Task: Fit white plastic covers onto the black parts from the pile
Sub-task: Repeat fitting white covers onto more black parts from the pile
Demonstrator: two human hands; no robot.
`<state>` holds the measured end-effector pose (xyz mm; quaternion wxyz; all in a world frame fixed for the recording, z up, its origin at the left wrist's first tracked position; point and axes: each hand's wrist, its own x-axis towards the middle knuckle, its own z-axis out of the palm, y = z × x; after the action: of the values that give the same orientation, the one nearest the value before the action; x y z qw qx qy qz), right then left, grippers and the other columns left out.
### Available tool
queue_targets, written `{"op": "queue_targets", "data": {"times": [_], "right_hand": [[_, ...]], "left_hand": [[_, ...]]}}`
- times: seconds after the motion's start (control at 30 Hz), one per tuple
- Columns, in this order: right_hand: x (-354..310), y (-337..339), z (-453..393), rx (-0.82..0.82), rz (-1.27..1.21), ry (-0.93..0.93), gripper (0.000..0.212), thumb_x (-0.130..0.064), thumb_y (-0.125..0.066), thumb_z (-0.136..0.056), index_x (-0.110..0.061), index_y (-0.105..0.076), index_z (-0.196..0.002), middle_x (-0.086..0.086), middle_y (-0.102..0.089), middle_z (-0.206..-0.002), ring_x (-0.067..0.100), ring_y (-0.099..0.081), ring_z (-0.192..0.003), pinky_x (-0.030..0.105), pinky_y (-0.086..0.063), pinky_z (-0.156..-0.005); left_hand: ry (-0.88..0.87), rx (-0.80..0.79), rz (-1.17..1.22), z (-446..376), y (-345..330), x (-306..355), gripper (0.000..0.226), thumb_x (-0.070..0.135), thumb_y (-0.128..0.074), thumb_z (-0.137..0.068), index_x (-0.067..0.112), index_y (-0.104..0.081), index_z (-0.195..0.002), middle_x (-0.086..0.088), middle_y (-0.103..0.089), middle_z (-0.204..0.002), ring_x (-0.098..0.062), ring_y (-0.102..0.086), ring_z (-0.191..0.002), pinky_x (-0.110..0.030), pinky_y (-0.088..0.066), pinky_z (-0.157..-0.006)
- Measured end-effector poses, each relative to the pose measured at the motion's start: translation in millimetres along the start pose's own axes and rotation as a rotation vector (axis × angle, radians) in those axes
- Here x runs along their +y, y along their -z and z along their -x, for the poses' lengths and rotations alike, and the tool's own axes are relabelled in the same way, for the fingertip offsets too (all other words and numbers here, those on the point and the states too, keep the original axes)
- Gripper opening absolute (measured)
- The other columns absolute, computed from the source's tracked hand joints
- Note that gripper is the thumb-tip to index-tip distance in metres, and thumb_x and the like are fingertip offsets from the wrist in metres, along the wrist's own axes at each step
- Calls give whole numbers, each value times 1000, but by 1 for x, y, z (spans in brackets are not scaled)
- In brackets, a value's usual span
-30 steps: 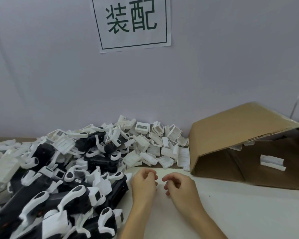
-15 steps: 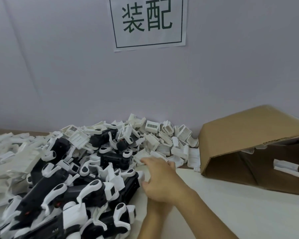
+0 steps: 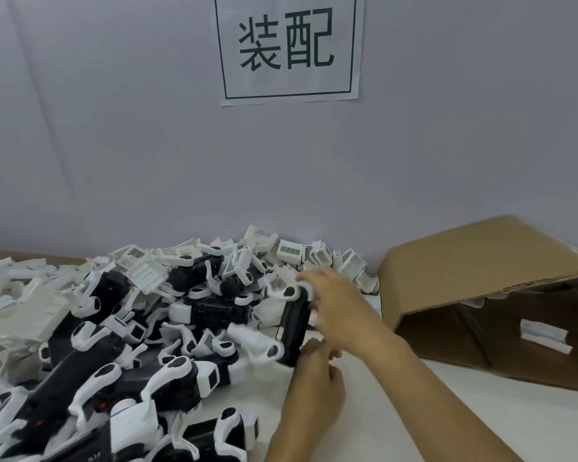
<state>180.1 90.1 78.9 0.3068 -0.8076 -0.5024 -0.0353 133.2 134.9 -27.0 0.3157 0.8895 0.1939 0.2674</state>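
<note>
Head-camera footage shows the right hand [image 3: 339, 310] reached across toward the pile, its fingers curled round the upper end of a black part [image 3: 292, 325], which is gripped near a white loop-shaped fitting [image 3: 289, 292] at that end. The left hand [image 3: 316, 378] is held just below and in front, its fingers loosely bent, with the fingertips [image 3: 317, 348] meeting the part's lower end; whether that end is pinched or only touched cannot be told, since motion blur softens the contact. The black part is held at the right edge of the pile of black parts [image 3: 121, 361], between the two hands and raised off the white tabletop [image 3: 397, 411]. Its long axis runs from near to far, leaning slightly rightward at the far end, with a small pale label seen on the side turned to the left. A second white loop fitting [image 3: 264, 346] is seen at the lower end, blurred. Loose white plastic covers [image 3: 314, 258] are heaped against the wall behind the right hand. To the right, well apart, a cardboard box [image 3: 481, 261] lies on its side, with one white cover [image 3: 544, 335] inside it.
</note>
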Motion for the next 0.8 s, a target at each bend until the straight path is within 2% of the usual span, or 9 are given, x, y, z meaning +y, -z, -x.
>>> {"op": "queue_targets", "data": {"times": [0.13, 0.23, 0.3, 0.4, 0.5, 0.6, 0.67, 0.73, 0.8], "right_hand": [[32, 23, 17, 235, -43, -48, 58, 6, -53, -92, -24, -50, -141, -3, -47, -132, 9, -50, -108, 16, -39, -90], [53, 14, 43, 420, -177, -114, 49, 4, -57, -93, -19, -55, -137, -5, -52, -114, 4, -49, -90, 3, -35, -82], [63, -5, 61, 511, -263, -193, 45, 3, -58, -94, -15, -57, -135, -6, -54, -105, 7, -56, -88, 8, -41, -82], [73, -36, 82, 566, -442, -290, 45, 8, -54, -95, -13, -56, -135, -5, -54, -111, 16, -65, -95, 39, -57, -89], [76, -46, 88, 586, -535, -244, 57, 18, -49, -92, -24, -54, -132, -5, -53, -121, 17, -61, -110, 34, -57, -92], [73, -42, 89, 669, -440, -143, 64, 24, -47, -89, -24, -55, -130, -9, -50, -123, -3, -53, -115, 7, -48, -87], [73, -42, 90, 722, -328, -78, 58, 22, -45, -90, -16, -57, -133, -8, -47, -122, -9, -47, -116, 4, -44, -91], [71, -41, 91, 782, -231, -11, 50, 12, -43, -92, -11, -58, -134, -4, -44, -125, -9, -45, -118, 5, -40, -94], [69, -39, 91, 814, -177, 85, 43, 2, -42, -95, -10, -57, -134, -5, -40, -129, -11, -44, -118, 3, -37, -95]], "left_hand": [[126, 9, 115, 17, 15, -16, 31, -3, -42, -86, 21, -58, -96, 4, -57, -103, -5, -52, -89, -5, -37, -76], [241, 42, 209, 14, 9, -4, 29, -3, -46, -87, 19, -64, -93, 6, -64, -95, -1, -56, -80, -3, -39, -68], [319, 151, 343, 11, 16, -8, 27, -2, -50, -89, 20, -65, -83, 5, -68, -82, -5, -59, -70, -6, -41, -61], [393, 269, 492, 8, 21, -5, 34, -4, -48, -93, 24, -65, -81, -5, -71, -83, -22, -65, -77, -31, -53, -67], [523, 405, 868, 6, 30, 1, 30, 0, -46, -97, 18, -69, -91, -9, -71, -96, -21, -68, -81, -26, -52, -54], [420, 365, 919, 9, 38, 11, 31, 8, -47, -100, 17, -75, -89, 3, -75, -91, -13, -68, -89, -32, -53, -76], [267, 284, 847, 12, 40, 18, 28, 17, -53, -98, 17, -77, -86, 9, -75, -91, -9, -66, -95, -29, -48, -86], [112, 157, 741, 17, 42, 26, 19, 36, -62, -89, 24, -76, -91, 11, -74, -92, -11, -65, -96, -17, -47, -79], [-5, 46, 457, 19, 38, 26, 33, 59, -65, -74, 39, -71, -99, 22, -70, -96, 0, -56, -99, -13, -43, -76]]}}
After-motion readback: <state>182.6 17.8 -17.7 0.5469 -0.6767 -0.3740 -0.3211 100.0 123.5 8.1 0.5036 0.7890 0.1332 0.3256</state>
